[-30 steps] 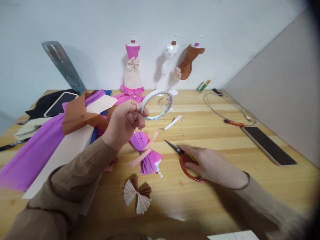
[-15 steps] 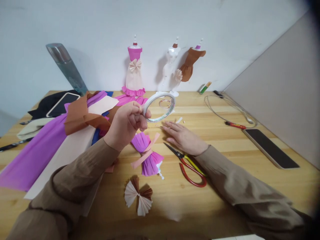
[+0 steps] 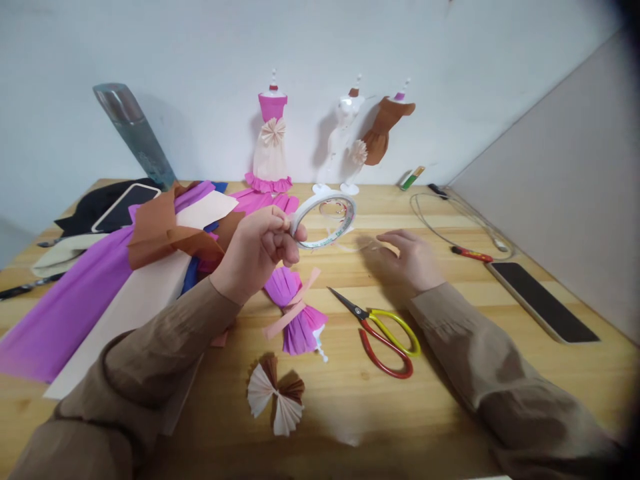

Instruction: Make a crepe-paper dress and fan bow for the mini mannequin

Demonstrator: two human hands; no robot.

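My left hand (image 3: 265, 243) pinches the near left edge of a roll of double-sided tape (image 3: 327, 233), held up above the table with its ring tilted. My right hand (image 3: 413, 259) is to the right of the roll, low over the table. Its fingers are curled and smeared by motion, so whether they hold anything is unclear. A faint pale streak shows between roll and hand. Below lie scissors (image 3: 373, 320) with red and yellow handles, blades partly closed. A small mannequin in a purple and pink paper dress (image 3: 295, 313) lies on its side. Closer to me is a pleated paper bow (image 3: 277, 395).
Dressed mannequins, one pink (image 3: 273, 143) and one brown (image 3: 383, 130), stand along the wall beside a bare white mannequin (image 3: 345, 127). Crepe paper sheets (image 3: 85, 300) and a tilted bottle (image 3: 135, 137) are at left. At right are a cable (image 3: 435, 223) and a phone (image 3: 543, 300).
My right hand has lifted off the table and moved right, uncovering the scissors' yellow handle. A small white piece near its fingers no longer shows. My left hand and the tape roll shifted slightly right.
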